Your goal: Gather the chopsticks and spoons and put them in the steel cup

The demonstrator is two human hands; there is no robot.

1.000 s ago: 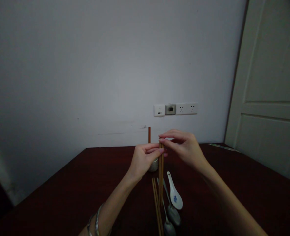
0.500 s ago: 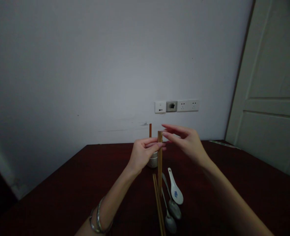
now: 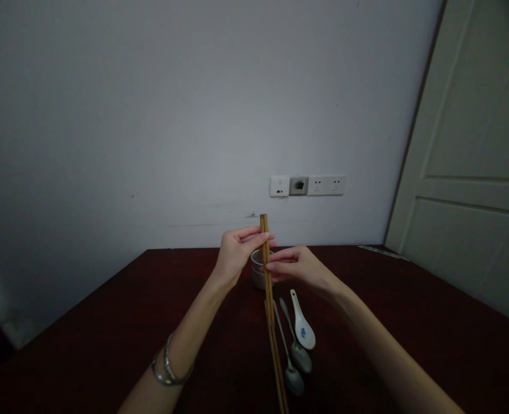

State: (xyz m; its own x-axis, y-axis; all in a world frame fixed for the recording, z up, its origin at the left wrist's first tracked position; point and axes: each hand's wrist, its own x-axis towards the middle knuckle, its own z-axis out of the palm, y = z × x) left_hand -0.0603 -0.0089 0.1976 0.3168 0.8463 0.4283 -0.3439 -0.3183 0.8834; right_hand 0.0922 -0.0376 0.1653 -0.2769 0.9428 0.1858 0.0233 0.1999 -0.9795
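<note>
It looked like a home: slender light-brown chopsticks (image 3: 268, 293) and a white blue-marked spoon (image 3: 306, 338) low in the frame, a dark-red worktop (image 3: 103, 339), white rectangular sockets (image 3: 326, 186) right of centre, a pale panelled door (image 3: 474, 138) far right.

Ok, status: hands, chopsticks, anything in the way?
Left hand pinching chopsticks near top. Right hand touching them lower, grip unclear. Cup partly hidden behind them; spoons lower right, clear of both hands.
</note>
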